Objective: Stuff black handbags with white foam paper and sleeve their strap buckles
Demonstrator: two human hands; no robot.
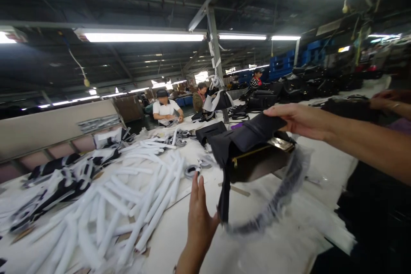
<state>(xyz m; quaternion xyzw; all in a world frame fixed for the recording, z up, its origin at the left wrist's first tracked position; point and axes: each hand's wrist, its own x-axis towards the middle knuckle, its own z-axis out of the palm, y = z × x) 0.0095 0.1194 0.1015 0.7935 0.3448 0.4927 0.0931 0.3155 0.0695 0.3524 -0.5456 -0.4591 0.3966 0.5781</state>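
A black handbag (245, 137) hangs tilted above the white worktable, its mouth facing me. A yellow-edged zipper and a brown inside show through the opening. My right hand (295, 120) pinches the bag's top edge near a shiny metal clasp (281, 143). From the bag's lower side loops a strap (272, 212) wrapped in clear plastic, blurred by motion. My left hand (201, 214) is raised at the bag's lower left corner with its fingers stretched out. Its thumb is close to the bag's edge; whether they touch I cannot tell.
White foam tubes (144, 197) lie heaped on the table (180, 227) at left, beside black wrapped straps (61, 175). Grey coils (192, 170) sit near the middle. Co-workers sit across the table, and another person's arms (390, 99) reach in at right. Black bags pile up behind.
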